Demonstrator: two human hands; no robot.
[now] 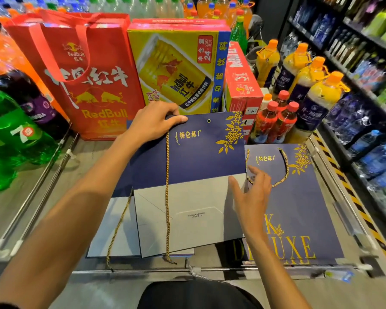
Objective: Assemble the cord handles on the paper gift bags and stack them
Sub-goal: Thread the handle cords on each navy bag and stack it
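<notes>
My left hand (153, 122) grips the top left edge of a folded navy paper gift bag (198, 157), held tilted up with its grey bottom fold toward me. A gold cord (167, 197) hangs from under that hand down across the bag. An empty eyelet (209, 120) shows near the bag's top edge. My right hand (251, 192) hovers with fingers spread at the bag's right edge, touching nothing I can make out. To the right lies a flat navy bag (299, 208) with its gold cord handle (284, 168) fitted. Another cord (117, 228) dangles lower left.
The bags rest on a grey metal-railed display platform (54, 197). Behind stand a red RedBull bag (87, 74), a yellow RedBull carton (176, 68) and a red box (243, 85). Bottles (276, 121) crowd the right and left. Shelves of drinks (366, 85) line the right.
</notes>
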